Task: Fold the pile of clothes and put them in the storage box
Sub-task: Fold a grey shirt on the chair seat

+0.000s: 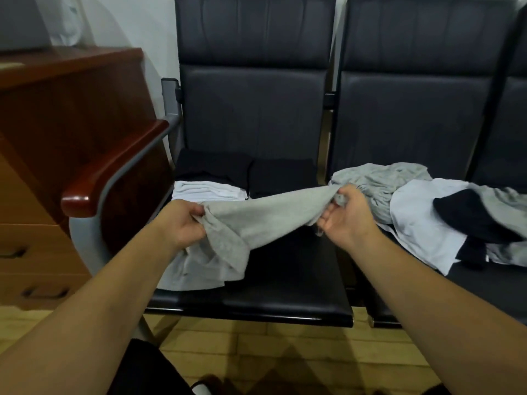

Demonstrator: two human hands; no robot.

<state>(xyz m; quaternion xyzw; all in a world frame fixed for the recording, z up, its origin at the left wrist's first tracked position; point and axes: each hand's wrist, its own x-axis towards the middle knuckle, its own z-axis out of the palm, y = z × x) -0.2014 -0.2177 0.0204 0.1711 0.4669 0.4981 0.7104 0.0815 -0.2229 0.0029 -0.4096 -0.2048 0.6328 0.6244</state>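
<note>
A grey garment (256, 215) is stretched above the left black seat (285, 295). My left hand (182, 223) grips its left end, and loose cloth hangs from there onto the seat. My right hand (345, 215) pinches the right end between thumb and fingers. At the back of the same seat lie folded clothes: a white piece (208, 191) in front, and two black pieces (214, 166) (282, 175) behind and beside it. An unfolded pile (427, 212) of grey, white and black clothes lies on the right seat. No storage box is in view.
A red-brown wooden armrest (114, 172) on a grey frame borders the left seat. A wooden cabinet with drawers (37, 166) stands further left. The seat backs (251, 104) rise behind the clothes. A yellowish floor (256, 346) shows below the seat edge.
</note>
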